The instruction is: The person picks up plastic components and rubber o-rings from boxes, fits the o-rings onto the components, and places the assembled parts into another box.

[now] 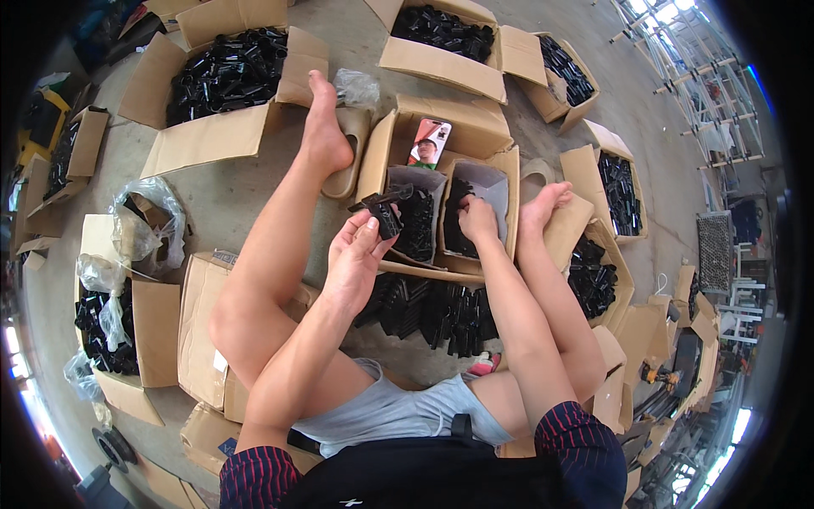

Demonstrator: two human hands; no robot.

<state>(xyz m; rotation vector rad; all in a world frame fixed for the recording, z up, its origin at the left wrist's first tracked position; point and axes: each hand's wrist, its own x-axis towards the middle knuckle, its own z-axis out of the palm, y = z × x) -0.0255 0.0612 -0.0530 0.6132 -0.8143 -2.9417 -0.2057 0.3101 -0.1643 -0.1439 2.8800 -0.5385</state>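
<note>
In front of me, between my legs, stands an open cardboard box (458,123) with two grey-lined compartments. My left hand (352,259) is closed on a black plastic part (387,217), held up beside the box's left wall. Below and right of it, the left compartment is filled with small black pieces (417,222). My right hand (477,219) reaches down into the right compartment (490,180), its fingers curled at the dark small parts (459,229) there. The fingertips are partly hidden, so whatever they pinch does not show. A phone (428,142) leans at the back of the box.
Rows of black parts (424,310) lie on the floor near my lap. Open cartons of black parts stand around, including a large carton (225,76) far left, another carton (443,34) at the back, and one carton (621,191) right. Sandals (352,148) lie by my feet.
</note>
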